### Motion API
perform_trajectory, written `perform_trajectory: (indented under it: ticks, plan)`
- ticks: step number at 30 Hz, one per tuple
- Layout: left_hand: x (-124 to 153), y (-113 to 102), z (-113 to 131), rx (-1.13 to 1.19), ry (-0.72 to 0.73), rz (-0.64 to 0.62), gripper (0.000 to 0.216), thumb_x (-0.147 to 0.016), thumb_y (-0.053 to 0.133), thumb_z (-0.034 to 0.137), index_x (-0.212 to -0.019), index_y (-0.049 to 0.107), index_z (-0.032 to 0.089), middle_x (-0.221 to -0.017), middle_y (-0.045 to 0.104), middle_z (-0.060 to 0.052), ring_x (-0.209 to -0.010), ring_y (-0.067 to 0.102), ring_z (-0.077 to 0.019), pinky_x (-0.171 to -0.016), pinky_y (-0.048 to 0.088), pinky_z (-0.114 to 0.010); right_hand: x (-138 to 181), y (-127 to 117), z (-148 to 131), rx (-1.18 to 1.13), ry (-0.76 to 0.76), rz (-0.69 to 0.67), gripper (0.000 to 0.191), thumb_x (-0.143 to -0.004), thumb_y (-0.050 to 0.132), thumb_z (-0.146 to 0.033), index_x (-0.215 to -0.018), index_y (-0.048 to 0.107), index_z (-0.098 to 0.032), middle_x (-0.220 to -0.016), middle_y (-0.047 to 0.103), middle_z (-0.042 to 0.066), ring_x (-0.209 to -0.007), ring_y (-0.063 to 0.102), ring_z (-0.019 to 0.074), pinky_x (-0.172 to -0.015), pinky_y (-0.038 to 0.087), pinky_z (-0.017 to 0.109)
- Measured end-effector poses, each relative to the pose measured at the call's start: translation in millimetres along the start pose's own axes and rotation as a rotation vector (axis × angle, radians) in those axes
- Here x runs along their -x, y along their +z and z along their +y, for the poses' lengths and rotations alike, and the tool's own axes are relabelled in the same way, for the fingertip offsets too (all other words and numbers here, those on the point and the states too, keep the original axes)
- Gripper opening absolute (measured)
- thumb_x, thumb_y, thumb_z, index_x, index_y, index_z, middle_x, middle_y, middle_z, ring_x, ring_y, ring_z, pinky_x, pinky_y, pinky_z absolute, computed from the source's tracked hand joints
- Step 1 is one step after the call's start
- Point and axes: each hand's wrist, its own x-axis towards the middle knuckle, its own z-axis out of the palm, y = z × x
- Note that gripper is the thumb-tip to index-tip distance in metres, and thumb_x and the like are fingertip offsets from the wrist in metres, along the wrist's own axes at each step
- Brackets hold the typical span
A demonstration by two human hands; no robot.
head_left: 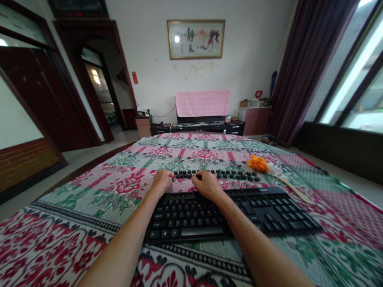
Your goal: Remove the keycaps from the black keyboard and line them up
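A black keyboard (269,211) lies on a flowered cloth (89,207) in front of me. Beyond its far edge, loose black keycaps (230,173) are laid out in rows on the cloth. My left hand (162,180) is curled, its fingertips pinching at the left end of the keycap rows. My right hand (206,184) rests at the keyboard's upper edge, fingers bent down onto the keycaps. What each hand pinches is too small to make out.
An orange cloth (257,163) and a pale brush-like tool (289,184) lie right of the keycaps. Farther back stand a low black cabinet (197,128) with a pink-covered screen (202,103), dark curtains (302,71) and a doorway (98,87).
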Motion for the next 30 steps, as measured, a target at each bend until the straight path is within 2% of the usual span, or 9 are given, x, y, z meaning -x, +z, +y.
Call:
perform_trajectory:
  ticks: [6, 15, 21, 30]
  plan:
    - [0.7, -4.7, -3.1, -0.022, 0.07, -0.068, 0.028, -0.067, 0.051, 0.022, -0.087, 0.07, 0.023, -0.087, 0.069, 0.0, -0.08, 0.061, -0.0159, -0.068, 0.041, -0.021, 0.5, 0.3, 0.2, -0.005, -0.018, 0.008, 0.023, -0.072, 0.047, -0.027, -0.073, 0.067, -0.015, -0.063, 0.064, 0.004, -0.058, 0.054, 0.0119, -0.056, 0.034, 0.02]
    - [-5.5, 0.4, 1.8, -0.108, 0.01, 0.024, 0.027, -0.067, 0.051, 0.023, -0.087, 0.068, 0.024, -0.086, 0.068, -0.002, -0.084, 0.059, -0.0158, -0.072, 0.041, -0.021, 0.5, 0.0, -0.8, 0.02, -0.011, 0.006, 0.025, -0.073, 0.048, -0.029, -0.078, 0.068, -0.015, -0.06, 0.063, 0.005, -0.056, 0.054, 0.0124, -0.054, 0.034, 0.02]
    - [-7.6, 1.0, 3.0, -0.114, 0.008, 0.001, 0.025, -0.066, 0.052, 0.022, -0.083, 0.069, 0.026, -0.085, 0.069, -0.001, -0.085, 0.059, -0.0162, -0.074, 0.041, -0.021, 1.7, -1.0, -2.7, 0.038, -0.036, 0.011, 0.024, -0.073, 0.048, -0.028, -0.075, 0.068, -0.015, -0.062, 0.065, 0.005, -0.059, 0.055, 0.0129, -0.057, 0.035, 0.02]
    - [-4.2, -3.0, 0.3, -0.06, 0.056, -0.001, 0.028, -0.068, 0.051, 0.023, -0.088, 0.07, 0.026, -0.092, 0.068, -0.001, -0.088, 0.059, -0.0161, -0.074, 0.04, -0.021, 2.6, 0.2, -0.2, 0.042, -0.072, 0.018, 0.023, -0.074, 0.047, -0.028, -0.073, 0.067, -0.016, -0.066, 0.066, 0.005, -0.06, 0.056, 0.0131, -0.057, 0.034, 0.021]
